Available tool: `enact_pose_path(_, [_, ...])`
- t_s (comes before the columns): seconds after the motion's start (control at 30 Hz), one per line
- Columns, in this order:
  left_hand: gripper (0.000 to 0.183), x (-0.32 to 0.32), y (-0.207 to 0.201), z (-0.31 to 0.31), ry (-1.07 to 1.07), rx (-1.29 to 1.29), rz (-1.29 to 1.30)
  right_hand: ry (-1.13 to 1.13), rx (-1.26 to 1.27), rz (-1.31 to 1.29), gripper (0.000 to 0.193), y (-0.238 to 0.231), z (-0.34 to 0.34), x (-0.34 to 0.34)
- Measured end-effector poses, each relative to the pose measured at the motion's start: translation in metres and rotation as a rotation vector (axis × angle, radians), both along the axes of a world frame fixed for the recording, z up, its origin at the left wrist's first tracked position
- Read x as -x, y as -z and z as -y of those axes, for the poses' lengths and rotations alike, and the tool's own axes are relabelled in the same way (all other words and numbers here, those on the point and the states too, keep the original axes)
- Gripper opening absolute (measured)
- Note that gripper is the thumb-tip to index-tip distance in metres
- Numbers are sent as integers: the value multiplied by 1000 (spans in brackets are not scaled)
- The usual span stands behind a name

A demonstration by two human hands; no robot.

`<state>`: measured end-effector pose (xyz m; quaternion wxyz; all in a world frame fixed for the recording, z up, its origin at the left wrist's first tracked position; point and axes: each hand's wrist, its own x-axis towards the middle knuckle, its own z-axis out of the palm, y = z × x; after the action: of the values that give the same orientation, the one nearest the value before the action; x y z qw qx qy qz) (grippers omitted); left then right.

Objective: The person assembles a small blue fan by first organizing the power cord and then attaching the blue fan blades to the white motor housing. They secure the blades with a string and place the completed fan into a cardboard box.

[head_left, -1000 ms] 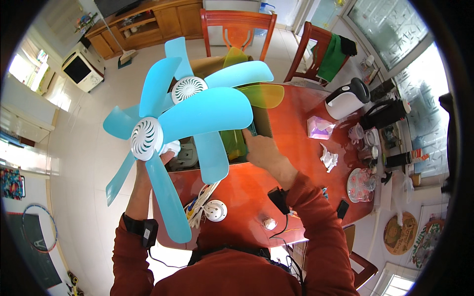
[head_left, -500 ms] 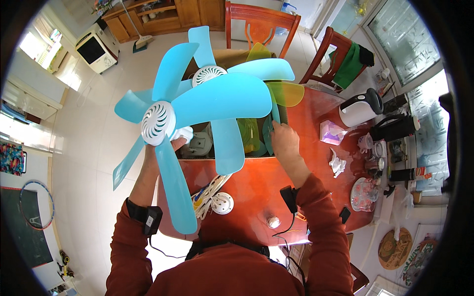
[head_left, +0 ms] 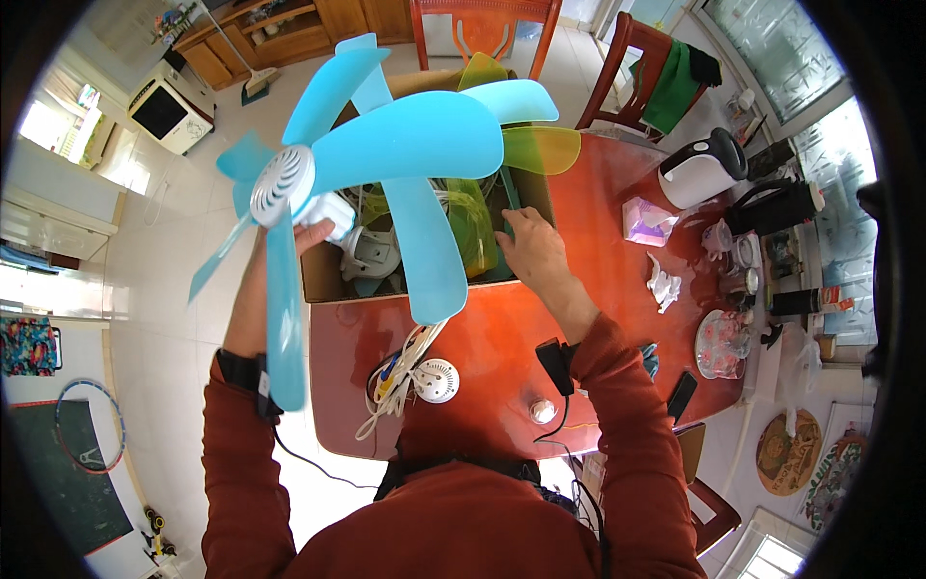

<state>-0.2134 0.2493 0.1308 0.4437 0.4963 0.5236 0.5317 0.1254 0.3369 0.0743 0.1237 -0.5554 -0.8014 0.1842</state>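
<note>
A light-blue multi-blade fan [head_left: 283,185] with a white vented hub hangs tilted over the left side of an open cardboard box [head_left: 405,292]. My left hand [head_left: 313,234] grips this fan by its white motor housing [head_left: 330,214], behind the blades. Another light-blue fan shows its blades [head_left: 424,251] behind the first, its hub covered. Over the box's near right edge, my right hand [head_left: 540,253] has its thumb and fingers apart, beside a narrow teal strip [head_left: 509,188]. In the box are yellow-green translucent blades [head_left: 468,227] and a grey-white plastic part [head_left: 370,253].
The box stands on a glossy red table [head_left: 492,376]. Near me lie a bundled white cord [head_left: 400,381], a round white vented piece [head_left: 437,381] and a small bulb-like item [head_left: 542,411]. To the right are a tissue pack [head_left: 648,221], a kettle [head_left: 699,172] and a glass tray [head_left: 721,344].
My left hand has carried the fan leftward, away from the second fan, and its blades have turned slightly. My right hand's fingers have loosened from the blade edge. The view has shifted a little.
</note>
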Motion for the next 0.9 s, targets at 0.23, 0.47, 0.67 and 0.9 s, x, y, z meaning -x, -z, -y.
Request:
enact_pose_path(0.23, [61,20,-20,-26,118,173,79,-85,161,-79,28,-7,14,-5])
enact_pose_path(0.47, [69,15,-5,-27,216,140,-149,-83,194,-457,29,22,16,-6])
enact_pose_path(0.67, [76,-2,-31,-17,263,206,97,-192,45,-174,32,16,19,-10])
enact_pose_path(0.9, [65,-9,-66,7,315,180,340,-272,-90,-518,45,-28,38,2])
